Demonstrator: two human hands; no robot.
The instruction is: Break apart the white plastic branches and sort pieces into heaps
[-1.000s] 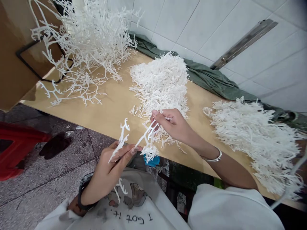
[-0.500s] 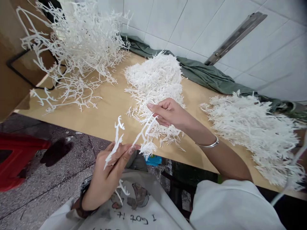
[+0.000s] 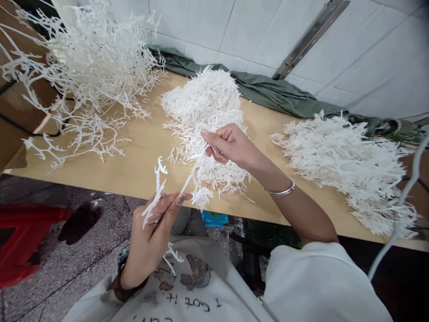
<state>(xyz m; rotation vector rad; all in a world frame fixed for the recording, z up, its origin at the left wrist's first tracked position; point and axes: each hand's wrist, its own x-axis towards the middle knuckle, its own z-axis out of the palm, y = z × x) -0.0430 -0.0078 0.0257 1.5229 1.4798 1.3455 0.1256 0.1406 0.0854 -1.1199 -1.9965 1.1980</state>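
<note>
Over tabletop (image 3: 140,172), right hand (image 3: 233,145) has moved farther from left hand (image 3: 152,228), both grips pinching white branches (image 3: 187,181).

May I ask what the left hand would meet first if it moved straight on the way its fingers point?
Probably the white, spiky, plastic-looking tuft just beyond the left hand, though depth is hard to judge.

Below and right of the left hand's (image 3: 147,235) fingers (image 3: 172,212), upside down in this view, dark lettering (image 3: 194,302) on the pale shirt (image 3: 229,273) reads "I Got it". Farther below those fingers, another line (image 3: 152,319), cut off, is unreadable.
</note>
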